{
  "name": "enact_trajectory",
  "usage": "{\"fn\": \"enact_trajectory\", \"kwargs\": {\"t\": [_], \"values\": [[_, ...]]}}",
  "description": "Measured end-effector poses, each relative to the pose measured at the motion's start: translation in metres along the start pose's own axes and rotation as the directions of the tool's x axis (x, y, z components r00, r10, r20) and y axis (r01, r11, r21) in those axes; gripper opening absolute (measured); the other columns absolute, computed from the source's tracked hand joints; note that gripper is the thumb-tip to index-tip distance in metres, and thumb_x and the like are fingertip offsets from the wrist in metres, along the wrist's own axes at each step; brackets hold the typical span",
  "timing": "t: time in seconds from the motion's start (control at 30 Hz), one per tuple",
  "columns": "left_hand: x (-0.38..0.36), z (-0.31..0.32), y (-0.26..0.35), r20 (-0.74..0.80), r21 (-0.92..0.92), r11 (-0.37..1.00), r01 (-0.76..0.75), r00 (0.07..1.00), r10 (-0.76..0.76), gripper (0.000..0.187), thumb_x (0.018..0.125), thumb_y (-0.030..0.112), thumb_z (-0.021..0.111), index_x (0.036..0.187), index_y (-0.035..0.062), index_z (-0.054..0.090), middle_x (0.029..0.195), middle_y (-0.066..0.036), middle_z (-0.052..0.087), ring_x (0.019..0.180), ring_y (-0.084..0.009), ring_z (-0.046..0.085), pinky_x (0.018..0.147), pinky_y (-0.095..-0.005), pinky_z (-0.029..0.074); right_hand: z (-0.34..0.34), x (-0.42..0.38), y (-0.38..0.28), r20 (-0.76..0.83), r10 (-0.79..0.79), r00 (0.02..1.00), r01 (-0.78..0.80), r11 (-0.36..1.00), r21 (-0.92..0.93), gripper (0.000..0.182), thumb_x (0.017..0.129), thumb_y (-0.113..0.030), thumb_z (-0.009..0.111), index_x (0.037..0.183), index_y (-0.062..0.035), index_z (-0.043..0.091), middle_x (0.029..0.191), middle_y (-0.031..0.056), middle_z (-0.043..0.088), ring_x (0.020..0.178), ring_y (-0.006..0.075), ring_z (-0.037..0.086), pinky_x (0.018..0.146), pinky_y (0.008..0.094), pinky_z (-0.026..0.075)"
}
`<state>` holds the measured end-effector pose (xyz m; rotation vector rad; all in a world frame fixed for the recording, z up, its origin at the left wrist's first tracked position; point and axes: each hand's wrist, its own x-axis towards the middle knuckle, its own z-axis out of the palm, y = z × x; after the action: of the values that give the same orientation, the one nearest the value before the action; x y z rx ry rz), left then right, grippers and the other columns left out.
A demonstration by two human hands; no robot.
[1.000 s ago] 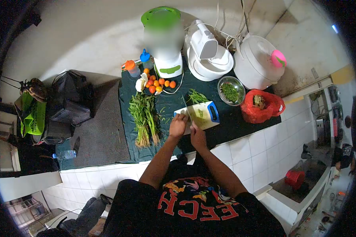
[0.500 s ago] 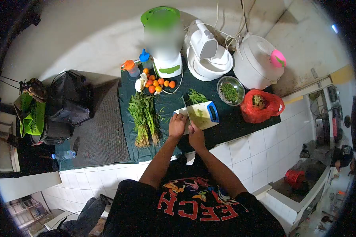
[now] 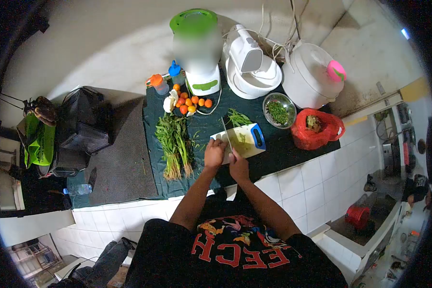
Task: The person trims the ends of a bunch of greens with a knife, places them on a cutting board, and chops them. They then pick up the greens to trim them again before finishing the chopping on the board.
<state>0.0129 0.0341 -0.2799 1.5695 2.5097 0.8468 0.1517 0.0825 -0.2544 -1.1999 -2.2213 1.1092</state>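
Note:
My right hand (image 3: 238, 166) is closed round the handle of a knife (image 3: 226, 132), whose blade points away from me over the cutting board (image 3: 254, 152). On the board's left part, my left hand (image 3: 214, 153) rests beside the blade with its fingers curled down. Whatever lies under those fingers is hidden. The white board has a blue handle end, and green bits are scattered on it. Cut green leaves (image 3: 238, 117) lie at its far edge. Left of my hands are bunches of leafy greens with roots (image 3: 173, 144).
Tomatoes (image 3: 183, 109), a blender (image 3: 202, 79) and a stand mixer (image 3: 249, 67) are at the back. To the right sit a bowl of chopped greens (image 3: 279, 111), a red plastic bag (image 3: 317, 137) and a large white container (image 3: 312, 74). A water bottle (image 3: 79, 189) lies far left.
The knife blade has tilted slightly, and more of its face shows beside my left fingers. Both hands stay at almost the same place on the board.

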Motion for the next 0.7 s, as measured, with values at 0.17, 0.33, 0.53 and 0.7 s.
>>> {"fn": "enact_trajectory", "kwargs": {"t": [0.17, 0.33, 0.53, 0.7], "values": [[-0.001, -0.002, 0.001, -0.005, 0.044, 0.997, -0.059, 0.998, 0.059, 0.026, 0.084, 0.011, 0.06, 0.107, 0.0094, 0.073, 0.102, -0.008, 0.066, 0.103, -0.0326, 0.061, 0.088, -0.0418, 0.054, -0.006, -0.015, -0.005, 0.059, 0.029, 0.998, -0.029, 0.999, -0.015, 0.043, 0.104, -0.03, 0.055, 0.138, -0.0043, 0.059, 0.106, 0.0288, 0.07, 0.1, 0.046, 0.068, 0.086, 0.0492, 0.054], [-0.003, 0.008, -0.011, -0.005, 0.061, 0.994, -0.092, 0.996, 0.092, 0.027, 0.085, 0.012, 0.06, 0.108, 0.0084, 0.072, 0.102, -0.01, 0.066, 0.102, -0.034, 0.06, 0.089, -0.0423, 0.054, -0.005, -0.002, -0.013, 0.069, 0.017, 0.997, -0.021, 0.998, 0.06, 0.042, 0.104, -0.028, 0.056, 0.136, -0.0016, 0.06, 0.111, 0.0312, 0.068, 0.105, 0.0457, 0.067, 0.088, 0.047, 0.053], [-0.001, 0.0, 0.001, 0.007, -0.033, 0.999, 0.03, 1.0, -0.03, 0.02, 0.088, 0.012, 0.061, 0.104, 0.0079, 0.071, 0.1, -0.012, 0.064, 0.103, -0.0353, 0.06, 0.089, -0.0429, 0.053, -0.004, -0.009, -0.008, 0.105, 0.128, 0.986, -0.128, 0.992, -0.01, 0.042, 0.104, -0.027, 0.055, 0.135, 0.0004, 0.06, 0.113, 0.0318, 0.067, 0.106, 0.0441, 0.067, 0.088, 0.0458, 0.053], [-0.002, 0.003, 0.001, -0.083, -0.055, 0.997, 0.052, 0.995, -0.056, 0.018, 0.089, 0.014, 0.062, 0.103, 0.0066, 0.069, 0.105, -0.013, 0.063, 0.105, -0.0366, 0.06, 0.089, -0.0453, 0.053, 0.004, -0.007, -0.001, 0.066, 0.071, 0.995, -0.074, 0.996, 0.046, 0.04, 0.103, -0.024, 0.056, 0.134, 0.0009, 0.061, 0.109, 0.0316, 0.068, 0.105, 0.0446, 0.068, 0.087, 0.0465, 0.053]]}}
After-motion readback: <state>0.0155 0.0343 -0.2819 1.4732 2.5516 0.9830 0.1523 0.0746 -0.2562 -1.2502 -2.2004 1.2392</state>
